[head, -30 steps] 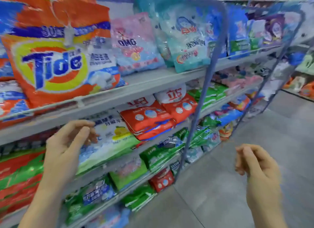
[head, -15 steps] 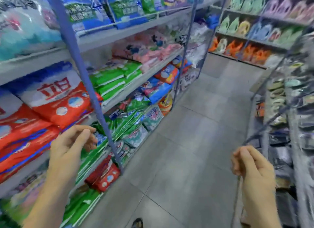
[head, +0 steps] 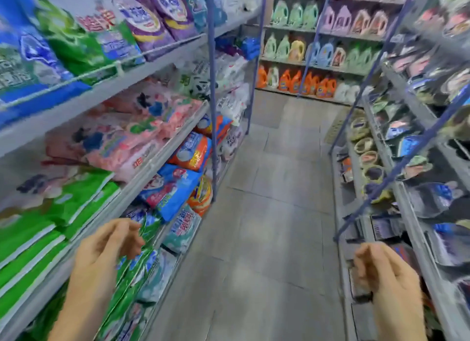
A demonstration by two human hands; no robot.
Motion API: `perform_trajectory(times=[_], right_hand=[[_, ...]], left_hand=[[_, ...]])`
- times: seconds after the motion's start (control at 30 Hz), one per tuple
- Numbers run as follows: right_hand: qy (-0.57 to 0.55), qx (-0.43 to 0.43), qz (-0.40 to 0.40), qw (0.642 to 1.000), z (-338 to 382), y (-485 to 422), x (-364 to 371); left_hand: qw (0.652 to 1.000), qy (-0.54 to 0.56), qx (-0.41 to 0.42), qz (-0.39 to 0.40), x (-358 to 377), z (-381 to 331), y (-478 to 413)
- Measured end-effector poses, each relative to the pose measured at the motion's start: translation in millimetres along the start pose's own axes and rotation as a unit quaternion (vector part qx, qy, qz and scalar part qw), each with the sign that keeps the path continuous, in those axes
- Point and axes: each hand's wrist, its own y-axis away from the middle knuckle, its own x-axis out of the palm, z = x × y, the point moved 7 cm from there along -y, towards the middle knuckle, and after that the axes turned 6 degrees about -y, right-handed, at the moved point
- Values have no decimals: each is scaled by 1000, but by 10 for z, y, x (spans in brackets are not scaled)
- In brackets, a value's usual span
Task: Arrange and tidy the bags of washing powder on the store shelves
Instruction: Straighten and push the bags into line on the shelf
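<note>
Green washing powder bags (head: 127, 279) lie nearer the left grip (head: 106, 246).
Both slack, empty; left just beside the shelf (head: 134, 185) front edge, right grip (head: 384, 272) well apart.

Two hands (head: 108, 249) (head: 386, 272), bags (head: 122, 142) beyond counting

Grey shelves (head: 152, 72) carry purple bags (head: 157, 14) above, pink bags (head: 127, 137) below, green bags (head: 38, 233) lower.

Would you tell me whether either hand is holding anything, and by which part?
Nothing is held: the left hand and the right hand both hover empty, fingers loosely curled.
</note>
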Motion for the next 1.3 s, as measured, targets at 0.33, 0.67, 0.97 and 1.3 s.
perform_trajectory(times=[0.33,0.67,0.97,1.3], right_hand=[[-4,10,-49,999,-288,-2047,39],[-12,10,-8,1000,-412,-4918,108],[18,43,32,998,-930,-6997,655],[3,35,19,999,-1152,-9060,1656]], left_hand=[[1000,-1,-8,14,1512,81,-1854],[999,4,-34,-31,3309,84,-3485],[997,-23,-48,-63,4196,313,-5008],[998,-10,-44,-41,5097,289,-7292]])
